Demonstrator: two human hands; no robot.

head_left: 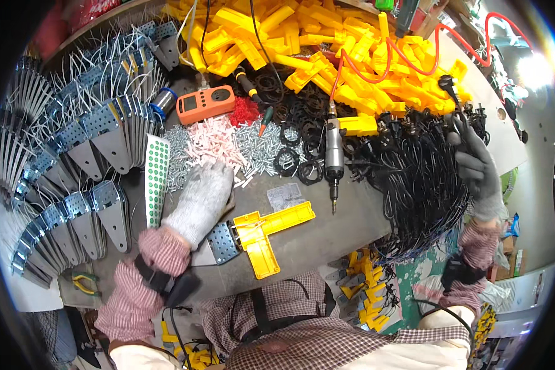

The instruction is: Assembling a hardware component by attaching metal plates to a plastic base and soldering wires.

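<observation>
left hand [204, 200]: gloved, reaching up the table [364, 213] to the near side of a heap of pink pieces [212, 140]; we cannot tell whether its fingers hold one.
right hand [480, 176]: gloved, beside the bundle of black cords [413, 172]; we read the fingers as narrow, on the cord just below a black plug [448, 85].
yellow housing [259, 237]: t-shaped, lies near the front edge, hollow side up; a perforated metal bracket [223, 242] meets its left end, partly behind the left forearm.
clear packet [285, 196]: flat, just above the housing; we cannot make out its contents.
spool [164, 102]: wound with silvery wire, left of an orange meter [205, 105].
loose heaps: silvery screws [262, 151] lie on both sides of the pink pieces, black rings [286, 160] to their right, yellow parts [364, 55] piled along the back.
left bank: metal plates [107, 209] stand in curved rows with white wires; a sticker sheet [157, 179] lies beside them.
driver [335, 148]: tip toward us, between rings and cords.
edges, room: bare grey surface runs from the housing to the cords; we note pliers [85, 284] near the front left corner.
</observation>
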